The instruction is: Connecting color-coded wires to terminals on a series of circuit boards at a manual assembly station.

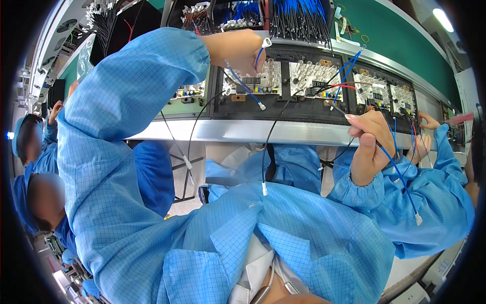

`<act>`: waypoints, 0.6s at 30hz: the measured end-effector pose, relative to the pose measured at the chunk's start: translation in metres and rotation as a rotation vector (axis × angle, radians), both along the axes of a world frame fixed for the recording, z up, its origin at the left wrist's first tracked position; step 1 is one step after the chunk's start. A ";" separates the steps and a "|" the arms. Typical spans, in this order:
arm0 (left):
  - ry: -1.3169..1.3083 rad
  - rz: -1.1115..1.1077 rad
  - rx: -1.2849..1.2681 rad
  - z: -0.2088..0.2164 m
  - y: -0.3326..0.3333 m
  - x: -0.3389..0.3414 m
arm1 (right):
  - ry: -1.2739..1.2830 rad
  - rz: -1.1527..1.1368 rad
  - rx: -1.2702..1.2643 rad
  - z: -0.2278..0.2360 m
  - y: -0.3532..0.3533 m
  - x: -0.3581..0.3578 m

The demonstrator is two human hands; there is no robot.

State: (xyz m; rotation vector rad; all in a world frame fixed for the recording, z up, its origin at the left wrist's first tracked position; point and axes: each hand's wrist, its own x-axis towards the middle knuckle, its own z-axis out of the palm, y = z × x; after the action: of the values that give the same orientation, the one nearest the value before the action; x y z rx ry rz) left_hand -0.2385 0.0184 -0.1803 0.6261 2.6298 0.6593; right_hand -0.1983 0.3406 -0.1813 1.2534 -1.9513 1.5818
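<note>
My left hand reaches over a white circuit board with a small display, its fingers curled downward. A short blue wire with a white connector sticks up from those fingers; their tips are hidden. Just below lies another blue wire with a white end, across the same board. My right hand, in front of the dark tray, pinches a blue wire between thumb and fingers. One dark end of it points toward the boards; the other hangs down to a white connector.
More circuit boards sit along the tray, with black, red and blue wires trailing over the metal bench edge. Bins of blue wires and brown wires stand behind. A co-worker's hands work at the right; other people sit at the left.
</note>
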 end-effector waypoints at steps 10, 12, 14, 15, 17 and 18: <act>0.134 -0.079 -0.247 0.010 0.004 0.008 | 0.002 -0.057 -0.020 -0.002 0.002 -0.002; 0.138 -0.088 -0.207 0.011 0.006 0.010 | -0.017 -0.069 -0.021 -0.004 0.003 -0.003; 0.142 -0.093 -0.187 0.015 0.010 0.011 | 0.013 -0.065 0.016 -0.004 0.005 -0.005; 0.138 -0.081 -0.220 0.018 0.013 0.012 | 0.014 -0.067 0.017 -0.003 0.005 -0.005; 0.137 -0.072 -0.250 0.018 0.014 0.010 | -0.026 -0.110 0.015 -0.002 0.005 -0.005; 0.133 -0.093 -0.260 0.015 0.013 0.009 | -0.024 -0.114 0.017 -0.001 0.004 -0.006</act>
State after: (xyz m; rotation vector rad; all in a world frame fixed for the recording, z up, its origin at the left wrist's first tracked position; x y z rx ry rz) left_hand -0.2299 0.0312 -0.1651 0.7280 2.7247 0.2494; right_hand -0.2040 0.3448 -0.1825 1.1131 -2.0174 1.5340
